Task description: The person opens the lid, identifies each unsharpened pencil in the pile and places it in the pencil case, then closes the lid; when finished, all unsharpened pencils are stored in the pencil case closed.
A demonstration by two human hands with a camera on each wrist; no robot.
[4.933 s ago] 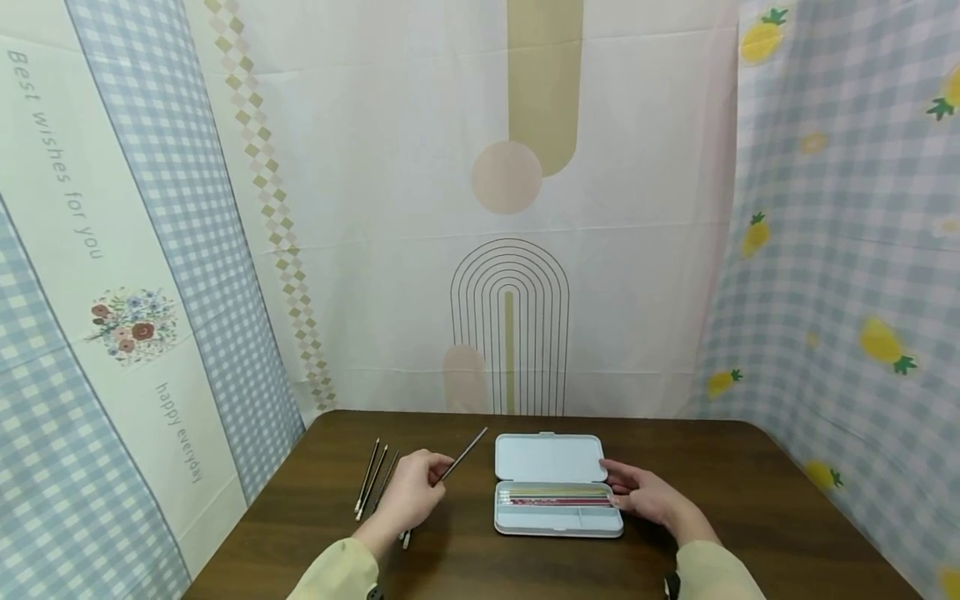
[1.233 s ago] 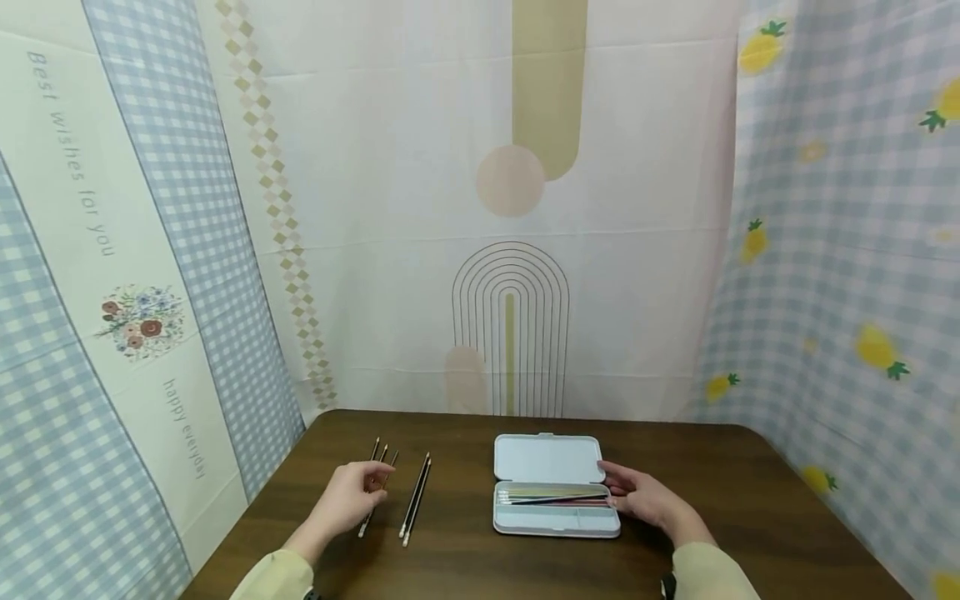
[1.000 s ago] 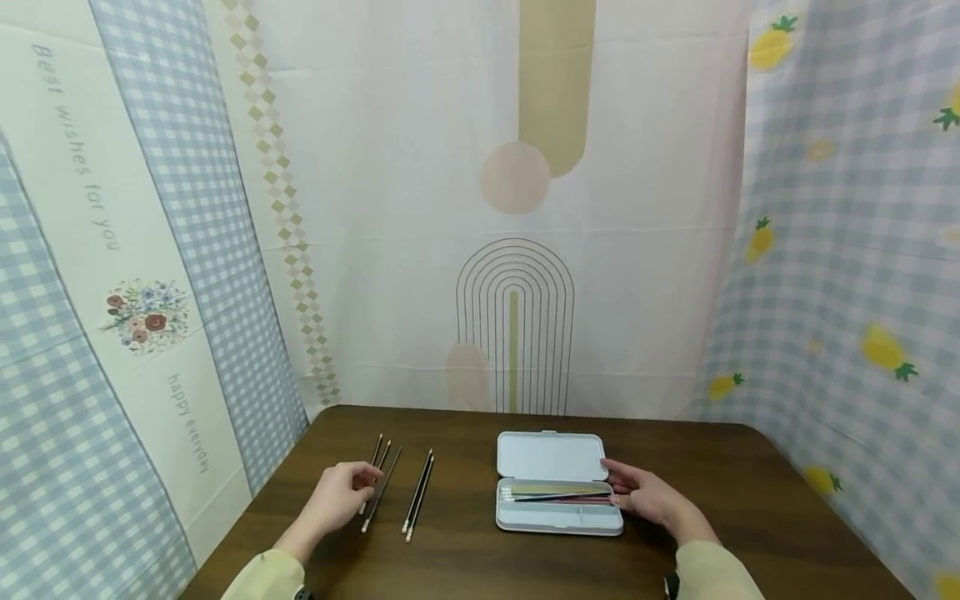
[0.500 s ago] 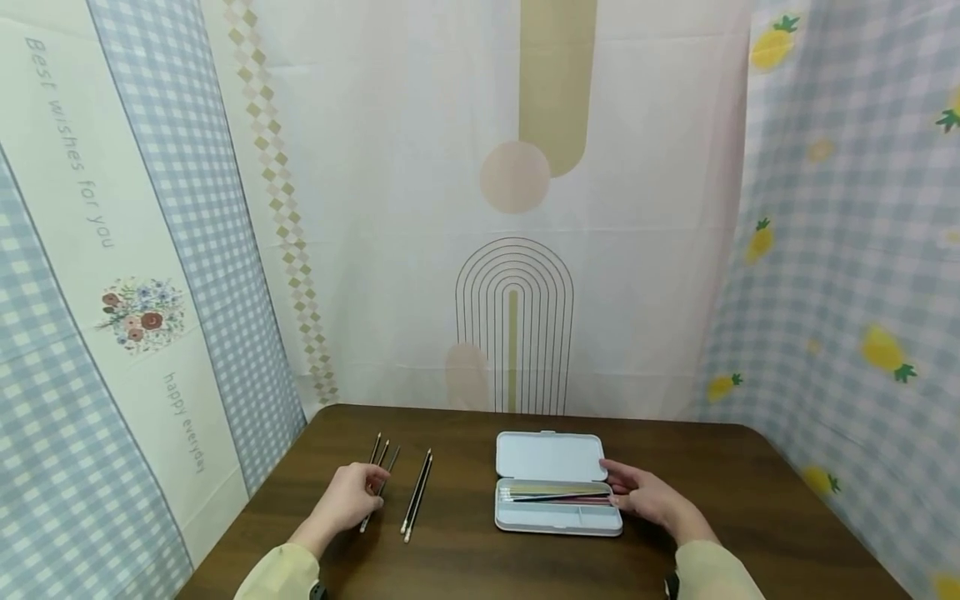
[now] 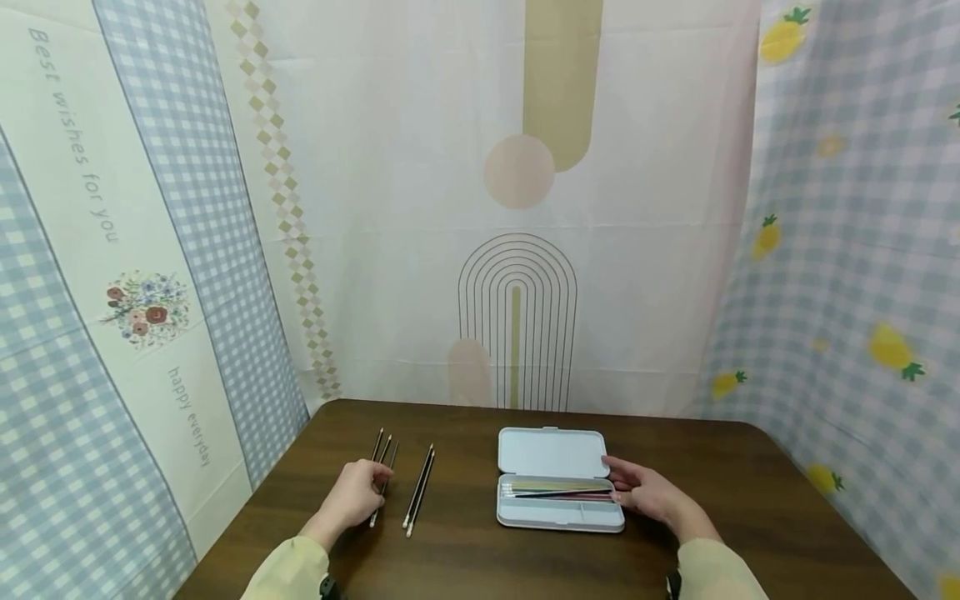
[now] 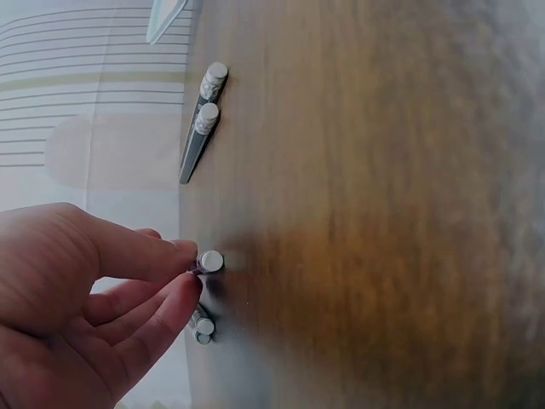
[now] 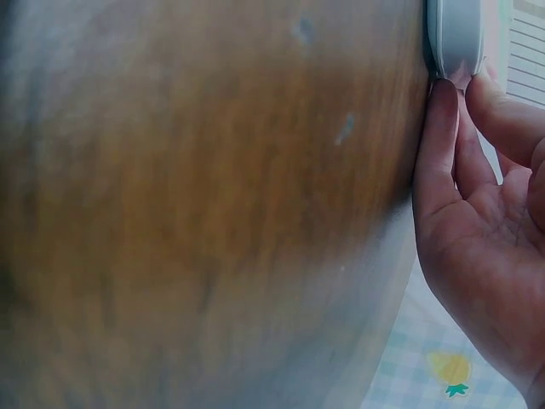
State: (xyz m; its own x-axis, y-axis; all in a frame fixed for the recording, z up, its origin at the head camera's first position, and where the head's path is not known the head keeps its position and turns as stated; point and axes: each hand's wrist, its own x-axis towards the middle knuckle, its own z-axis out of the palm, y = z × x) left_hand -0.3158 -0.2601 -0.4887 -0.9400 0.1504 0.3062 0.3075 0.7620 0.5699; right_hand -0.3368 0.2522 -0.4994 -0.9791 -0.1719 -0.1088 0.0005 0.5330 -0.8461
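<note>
My left hand [image 5: 354,498] pinches a dark pencil [image 6: 211,261] between thumb and fingertips, its white eraser end facing the left wrist camera. Partly hidden behind that hand lie two more dark pencils [image 5: 384,447]; their erasers show below it in the left wrist view. To its right, a pair of black pencils [image 5: 420,490] rests side by side, erasers toward me. On the right, a pale blue pencil case [image 5: 558,518] lies with its lid open, holding several pencils [image 5: 555,489] in its rear compartment. My right hand [image 5: 654,495] grips the case's right end, thumb above and fingers below.
Everything lies on a dark brown wooden table [image 5: 465,567]. Behind it hangs a pale patterned cloth [image 5: 405,250], with blue checked cloths at both sides. The front compartment of the case has a small divider toward its right.
The dark pencil my left hand held earlier now lies in the case on the coloured ones. That hand went back left and took another pencil. My right hand stayed on the case.
</note>
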